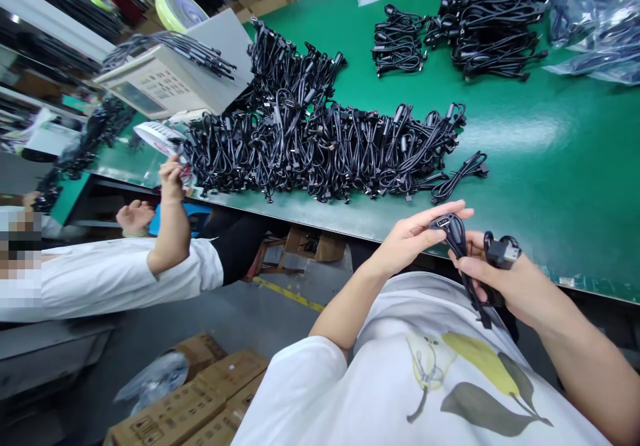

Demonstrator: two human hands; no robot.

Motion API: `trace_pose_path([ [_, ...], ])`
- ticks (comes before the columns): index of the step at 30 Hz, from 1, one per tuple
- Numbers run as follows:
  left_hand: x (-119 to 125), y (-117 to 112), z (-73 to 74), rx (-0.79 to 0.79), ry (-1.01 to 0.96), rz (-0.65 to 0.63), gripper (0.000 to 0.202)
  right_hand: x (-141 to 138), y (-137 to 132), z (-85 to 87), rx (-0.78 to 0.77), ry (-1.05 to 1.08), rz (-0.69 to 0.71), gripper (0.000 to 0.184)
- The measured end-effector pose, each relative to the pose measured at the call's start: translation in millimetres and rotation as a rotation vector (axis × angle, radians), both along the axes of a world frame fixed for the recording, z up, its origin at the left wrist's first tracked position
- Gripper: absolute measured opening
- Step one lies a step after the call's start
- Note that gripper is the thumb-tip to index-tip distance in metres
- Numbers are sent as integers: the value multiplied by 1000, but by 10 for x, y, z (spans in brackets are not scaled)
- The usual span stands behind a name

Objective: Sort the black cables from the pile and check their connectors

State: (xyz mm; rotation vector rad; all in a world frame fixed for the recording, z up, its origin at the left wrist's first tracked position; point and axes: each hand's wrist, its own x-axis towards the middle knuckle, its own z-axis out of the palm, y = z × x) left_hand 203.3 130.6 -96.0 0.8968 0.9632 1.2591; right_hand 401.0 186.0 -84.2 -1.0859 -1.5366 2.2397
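Observation:
A coiled black cable [456, 233] is held between my hands, just off the table's front edge. My left hand [417, 234] pinches its upper end between thumb and fingers, where a connector with a rectangular socket faces up. Lower down, my right hand [493, 278] is closed round the bundle, with the cable's tail hanging below. A metal-tipped plug [511, 253] sticks out beside the right fingers. Beyond the hands, a single tied cable [460, 177] lies on the green table [550, 186], near a long row of bundled black cables [345, 146].
Stacked cable bundles [495, 23] and a clear plastic bag [600, 26] lie at the back right. A white device with a keypad [165, 83] stands at the left, with cables on top. A co-worker's arm [173, 223] is at the left. Cardboard boxes [200, 399] are on the floor.

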Motion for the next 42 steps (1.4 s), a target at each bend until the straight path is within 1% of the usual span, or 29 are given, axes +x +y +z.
trace_pose_path([
  [1,9,9,-3,-12,-18,-18,58,-23,19,7,-130,54,8,48],
  [2,24,15,-9,-25,-35,-20,60,-49,39,20,-222,96,2,46],
  [3,43,14,-19,-41,-49,-3,62,-75,60,38,-276,123,-27,43],
  [4,66,3,-32,-58,-57,30,63,-98,82,59,-296,141,-84,39],
  [6,123,-52,-60,-114,-57,100,61,-128,135,103,-266,166,-245,33],
  [7,153,-95,-69,-153,-54,107,58,-133,165,125,-229,176,-327,31],
  [9,213,-200,-67,-239,-56,42,50,-123,226,166,-137,192,-439,31],
  [11,268,-302,-40,-310,-76,-48,47,-101,276,201,-57,203,-478,31],
  [13,316,-374,1,-356,-88,-85,45,-83,306,226,-10,208,-481,28],
  [16,363,-415,58,-346,12,-8,42,-77,321,240,2,255,-473,23],
  [18,373,-412,83,-268,163,68,38,-82,319,240,11,293,-475,19],
  [20,369,-401,94,-148,334,144,32,-84,314,237,31,315,-478,17],
  [23,357,-392,73,26,525,233,23,-77,308,225,59,337,-467,12],
  [25,355,-395,38,87,605,258,20,-70,307,214,96,359,-459,8],
  [28,363,-405,-21,116,690,271,18,-63,311,200,145,391,-454,7],
  [31,370,-403,-58,141,707,278,16,-57,315,197,135,415,-452,8],
  [34,369,-379,-74,121,695,252,18,-39,308,209,106,423,-474,13],
  [36,367,-353,-86,81,645,218,21,-24,290,229,95,450,-476,17],
  [38,370,-323,-107,44,575,193,26,-11,263,259,111,507,-446,17],
  [42,399,-278,-161,13,495,182,30,-3,211,319,166,561,-387,17],
])
